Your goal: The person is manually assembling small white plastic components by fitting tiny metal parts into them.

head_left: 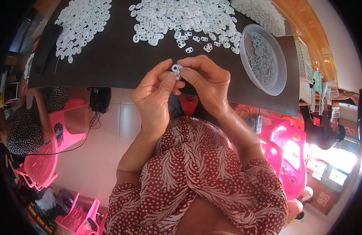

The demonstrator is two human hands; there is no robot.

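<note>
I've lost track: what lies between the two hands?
Small holed white plastic, possibly two pieces, pinched between the left hand and right hand, as the head view shows.

We have bare tabletop (100,64) leftward of left hand (154,98); white-piece heap (181,15) blocks far side, clear tub (280,64) right.

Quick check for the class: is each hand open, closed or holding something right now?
Left hand: closed, fingertips pinching a small white piece.
Right hand: closed, thumb and fingers gripping the same piece.
</note>
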